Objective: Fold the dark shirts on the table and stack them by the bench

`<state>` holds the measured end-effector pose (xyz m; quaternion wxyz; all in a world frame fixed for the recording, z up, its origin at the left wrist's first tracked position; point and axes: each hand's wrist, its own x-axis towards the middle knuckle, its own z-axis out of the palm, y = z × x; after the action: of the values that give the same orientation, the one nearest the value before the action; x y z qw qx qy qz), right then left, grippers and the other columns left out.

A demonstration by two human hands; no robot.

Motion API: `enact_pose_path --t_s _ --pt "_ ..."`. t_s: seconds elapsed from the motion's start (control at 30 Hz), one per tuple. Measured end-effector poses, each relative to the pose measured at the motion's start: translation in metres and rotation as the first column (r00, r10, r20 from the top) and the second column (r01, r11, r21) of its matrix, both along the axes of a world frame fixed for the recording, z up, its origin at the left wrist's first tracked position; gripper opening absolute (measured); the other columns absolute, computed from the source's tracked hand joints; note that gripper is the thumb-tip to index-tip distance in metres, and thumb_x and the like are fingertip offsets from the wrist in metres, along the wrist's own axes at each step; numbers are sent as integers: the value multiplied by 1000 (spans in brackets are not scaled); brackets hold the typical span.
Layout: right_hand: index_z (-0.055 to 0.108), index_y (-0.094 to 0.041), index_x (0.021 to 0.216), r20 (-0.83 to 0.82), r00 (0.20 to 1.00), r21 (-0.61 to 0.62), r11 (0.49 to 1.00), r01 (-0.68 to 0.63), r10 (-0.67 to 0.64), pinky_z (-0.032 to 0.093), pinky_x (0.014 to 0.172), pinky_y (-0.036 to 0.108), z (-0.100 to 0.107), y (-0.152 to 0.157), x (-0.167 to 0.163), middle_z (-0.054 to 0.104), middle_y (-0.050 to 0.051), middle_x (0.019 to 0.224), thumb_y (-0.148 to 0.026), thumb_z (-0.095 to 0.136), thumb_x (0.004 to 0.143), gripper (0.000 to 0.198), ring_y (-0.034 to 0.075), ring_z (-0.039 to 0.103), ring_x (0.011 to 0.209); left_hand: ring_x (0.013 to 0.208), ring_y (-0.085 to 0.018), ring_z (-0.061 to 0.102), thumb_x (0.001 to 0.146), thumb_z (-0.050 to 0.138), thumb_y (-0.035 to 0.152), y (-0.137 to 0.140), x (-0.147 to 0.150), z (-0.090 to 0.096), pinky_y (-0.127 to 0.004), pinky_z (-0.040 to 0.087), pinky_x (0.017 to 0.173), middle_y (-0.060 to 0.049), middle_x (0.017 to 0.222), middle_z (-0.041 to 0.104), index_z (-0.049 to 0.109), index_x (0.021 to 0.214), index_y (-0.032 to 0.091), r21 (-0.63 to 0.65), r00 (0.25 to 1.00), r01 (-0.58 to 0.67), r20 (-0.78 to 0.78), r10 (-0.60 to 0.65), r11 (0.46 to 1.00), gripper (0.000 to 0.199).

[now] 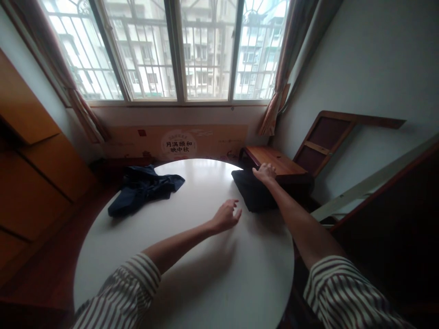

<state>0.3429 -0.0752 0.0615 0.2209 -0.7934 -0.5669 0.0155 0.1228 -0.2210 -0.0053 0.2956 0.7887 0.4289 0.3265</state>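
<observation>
A folded black cloth (255, 194) lies at the right side of the round white table (206, 274). Over its far edge is my right hand (265, 173), with thumb and fingers apart; whether it touches the fabric I cannot tell. Just left of the cloth, my left hand (226, 216) hovers over the tabletop, fingers loosely curved and apart, holding nothing. A crumpled dark blue garment (146, 189) rests at the table's far left, away from both hands.
A wooden side table (274, 160) stands beyond the table's right edge, with a wooden frame (317, 137) against the wall behind it. Wooden cabinets (37, 183) line the left. A printed panel (178, 141) sits below the barred window (178, 50).
</observation>
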Motion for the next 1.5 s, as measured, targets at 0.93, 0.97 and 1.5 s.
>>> enact_pose_path --t_s 0.93,0.97,1.5 --pt "67 -9 103 -353 914 51 980 -193 198 58 76 34 5 -17 56 73 14 93 -27 71 80 29 25 71 84 110 -27 64 85 63 18 149 84 18 -38 48 97 -17 118 68 57 129 11 -252 833 -315 389 394 915 45" --pt "65 -8 109 -298 935 48 982 -185 191 56 84 38 6 -16 55 71 18 103 -28 69 81 34 28 69 95 117 -29 60 84 63 17 148 84 20 -42 45 102 -20 124 64 55 131 9 -252 831 -335 374 411 908 48" --pt "49 -27 143 256 872 -313 889 -333 417 6 109 72 -2 1 -50 37 12 155 -50 44 95 53 40 23 144 143 -38 28 99 40 42 -3 53 6 -66 25 110 -22 153 35 35 147 12 330 898 330 -398 -186 885 57"
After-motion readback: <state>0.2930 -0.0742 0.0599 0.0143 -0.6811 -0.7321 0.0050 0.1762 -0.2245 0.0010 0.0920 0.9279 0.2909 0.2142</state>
